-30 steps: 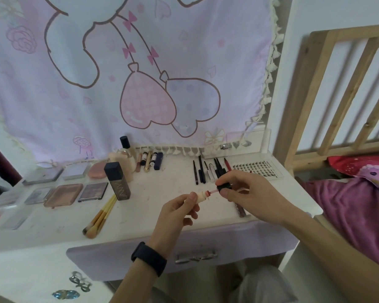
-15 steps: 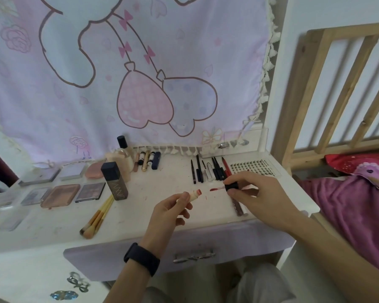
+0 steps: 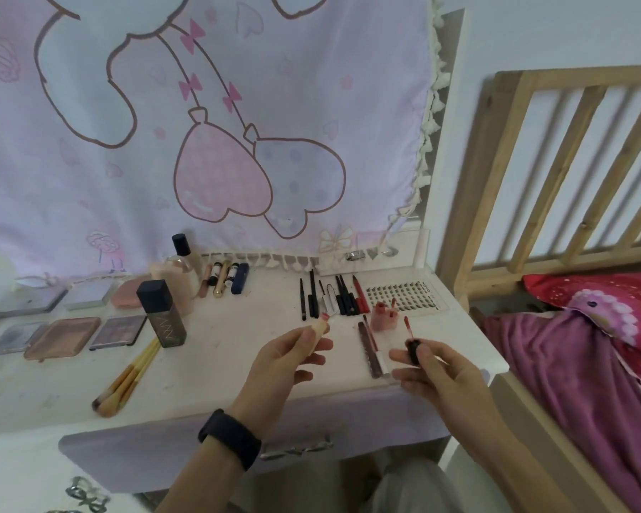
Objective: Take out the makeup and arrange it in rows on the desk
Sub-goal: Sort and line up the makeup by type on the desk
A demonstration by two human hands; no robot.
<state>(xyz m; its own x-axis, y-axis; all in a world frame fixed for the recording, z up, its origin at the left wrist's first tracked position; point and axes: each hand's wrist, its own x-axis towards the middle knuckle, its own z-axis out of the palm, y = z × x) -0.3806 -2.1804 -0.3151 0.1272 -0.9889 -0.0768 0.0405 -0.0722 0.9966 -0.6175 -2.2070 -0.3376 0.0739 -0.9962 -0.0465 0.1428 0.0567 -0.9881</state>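
Step in hand: we judge it is recapping; the lip gloss tube (image 3: 318,326) and its wand cap (image 3: 412,348) are apart and want joining before the piece goes into a row
Left hand: our left hand (image 3: 288,359) is out over the front middle of the desk (image 3: 215,368), thumb and fingertips closed on the pale tube, its red mouth tilted up and toward the back edge; a black band sits on the wrist
Right hand: our right hand (image 3: 434,375) is above the front right corner, thumb and forefinger pinched on the black cap, the red applicator pointing up; the other fingers are loosely spread
How to do it well: bring the wand tip round to face the tube mouth, line the two up, slide in straight, then twist; keep the wet tip off the desk and off the skin
Where it could go: the lip items (image 3: 371,345) lie near the right edge, in front of the pencil row (image 3: 332,298); a place beside them looks natural
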